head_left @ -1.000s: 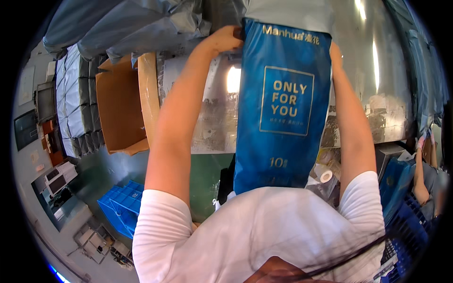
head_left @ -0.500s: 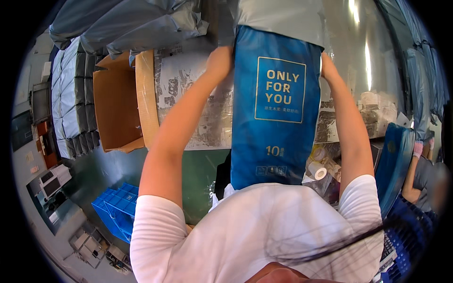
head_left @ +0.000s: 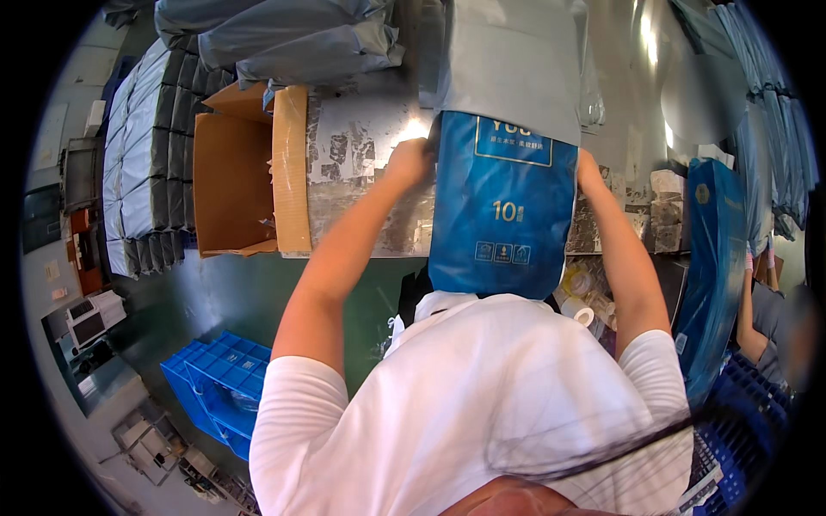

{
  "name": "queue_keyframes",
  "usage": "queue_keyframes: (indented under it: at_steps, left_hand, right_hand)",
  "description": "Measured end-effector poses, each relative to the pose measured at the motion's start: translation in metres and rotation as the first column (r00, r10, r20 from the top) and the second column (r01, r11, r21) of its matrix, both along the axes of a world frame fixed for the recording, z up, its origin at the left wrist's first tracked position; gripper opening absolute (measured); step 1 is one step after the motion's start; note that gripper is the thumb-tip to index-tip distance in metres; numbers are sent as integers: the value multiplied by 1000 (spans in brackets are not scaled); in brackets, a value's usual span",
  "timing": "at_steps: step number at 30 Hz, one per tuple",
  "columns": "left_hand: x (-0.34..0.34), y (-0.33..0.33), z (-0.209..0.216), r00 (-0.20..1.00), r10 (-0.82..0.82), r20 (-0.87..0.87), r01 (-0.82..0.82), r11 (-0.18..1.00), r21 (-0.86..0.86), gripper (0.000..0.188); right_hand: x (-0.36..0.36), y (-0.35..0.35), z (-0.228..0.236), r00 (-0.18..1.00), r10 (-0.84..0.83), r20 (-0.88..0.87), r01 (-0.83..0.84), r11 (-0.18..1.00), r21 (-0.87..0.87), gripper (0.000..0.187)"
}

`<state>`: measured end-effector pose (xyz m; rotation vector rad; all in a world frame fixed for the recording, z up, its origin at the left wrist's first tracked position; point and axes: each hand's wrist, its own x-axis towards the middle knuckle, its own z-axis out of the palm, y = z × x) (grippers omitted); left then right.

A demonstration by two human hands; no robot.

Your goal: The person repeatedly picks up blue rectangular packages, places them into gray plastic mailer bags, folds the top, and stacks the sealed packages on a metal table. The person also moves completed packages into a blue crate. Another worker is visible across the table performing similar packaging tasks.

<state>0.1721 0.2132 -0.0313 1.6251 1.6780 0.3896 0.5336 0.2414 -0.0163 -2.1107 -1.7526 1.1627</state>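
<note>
A long blue pack [head_left: 503, 206] with gold print stands with its near end against my white shirt. Over its far part lies a grey plastic mailing bag [head_left: 512, 64], its mouth crossing the pack's printed square. My left hand [head_left: 411, 162] is closed at the left side, beside the bag's mouth. On the opposite side, my right hand [head_left: 589, 169] is closed at the edge of the bag and pack. The fingertips of both hands are hidden behind the pack and bag.
An open cardboard box [head_left: 234, 176] stands left on the metal table [head_left: 361, 155]. Filled grey bags [head_left: 301, 52] lie behind it. A blue crate [head_left: 206, 387] sits on the green floor. Another blue pack [head_left: 712, 267] leans at right, near a co-worker's arm [head_left: 750, 318].
The grey bag now covers more of the blue pack, hiding the upper part of its printed square. My hands are slightly nearer to me along the pack's sides.
</note>
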Motion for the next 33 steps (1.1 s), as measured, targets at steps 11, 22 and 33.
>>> queue_keyframes:
  at_steps: [11, 22, 33]
  left_hand:
    - [-3, -1, 2, 982, -156, -110, 177, 960, 215, 23]
    - [-12, -107, -9, 718, -654, -238, 624, 757, -195, 26]
    - [37, 39, 24, 745, -550, -379, 466, 834, -295, 14]
  right_hand:
    - [-6, -13, 7, 807, 332, 489, -379, 925, -2, 17]
    - [11, -117, -1, 567, 823, 35, -769, 544, -335, 23]
    - [43, 48, 34, 968, 236, 83, -240, 970, 46, 15]
